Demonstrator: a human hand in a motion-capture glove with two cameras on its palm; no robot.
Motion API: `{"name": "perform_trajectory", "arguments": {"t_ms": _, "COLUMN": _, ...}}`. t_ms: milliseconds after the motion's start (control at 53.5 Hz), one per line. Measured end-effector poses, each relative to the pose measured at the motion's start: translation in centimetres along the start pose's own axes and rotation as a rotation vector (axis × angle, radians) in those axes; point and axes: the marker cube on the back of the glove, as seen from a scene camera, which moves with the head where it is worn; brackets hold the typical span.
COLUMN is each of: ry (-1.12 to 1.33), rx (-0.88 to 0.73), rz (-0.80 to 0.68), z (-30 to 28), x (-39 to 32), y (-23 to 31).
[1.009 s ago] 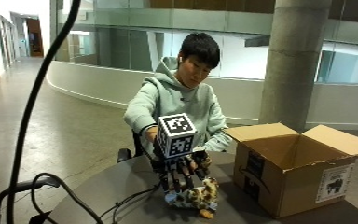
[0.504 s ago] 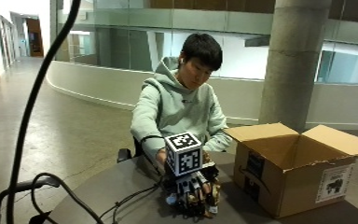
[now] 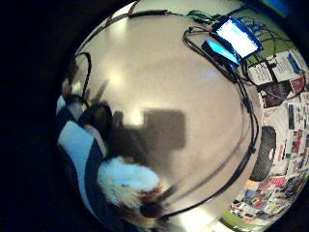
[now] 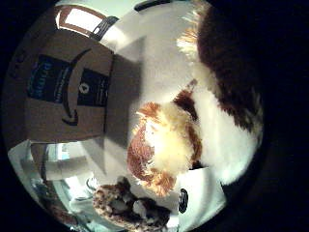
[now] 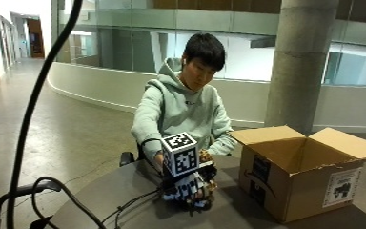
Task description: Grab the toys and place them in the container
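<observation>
So the person is sitting at a round grey table [image 5: 126, 191] with the gloved right hand [image 5: 186, 191] down low on the tabletop, right over a little pile of stuffed toys. The open cardboard box [image 5: 297, 176] sits just beside the hand, flaps up, nothing visible inside from here.

From the thumb-side palm view, a fluffy brown-and-white plush dog [image 4: 169, 145] fills most of the frame, so it's close under the palm. There's also a spotted plush toy [image 4: 130, 208] lying on the table just next to it, and the box's printed side shows close behind. The other palm view catches a bit of white and brown fur [image 3: 128, 183] plus something striped blue and white [image 3: 79, 150] beside it.

Honestly I can't tell whether the fingers are wrapped around the dog or just hovering over it; they're hidden by the toys and the glove gear.

My read: this is the grab step for the first toy. Next it'd need a proper hold on the dog, a lift high enough to get over the box wall, then a short move sideways and a drop inside.
</observation>
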Motion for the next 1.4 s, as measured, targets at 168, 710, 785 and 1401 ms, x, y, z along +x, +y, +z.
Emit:
{"name": "perform_trajectory", "arguments": {"t_ms": 168, "ry": -0.098, "rx": -0.067, "rz": 0.036, "z": -3.3, "x": 0.6, "y": 1.7}}
{"name": "perform_trajectory", "arguments": {"t_ms": 710, "ry": -0.006, "rx": 0.228, "rz": -0.170, "z": -29.1, "x": -17.1, "y": 7.3}}
{"name": "perform_trajectory", "arguments": {"t_ms": 785, "ry": -0.022, "rx": 0.307, "rz": -0.271, "z": -30.5, "x": -20.7, "y": 6.1}}
{"name": "perform_trajectory", "arguments": {"t_ms": 1401, "ry": 0.004, "rx": 0.138, "rz": -0.393, "z": -23.4, "x": -33.3, "y": 1.4}}
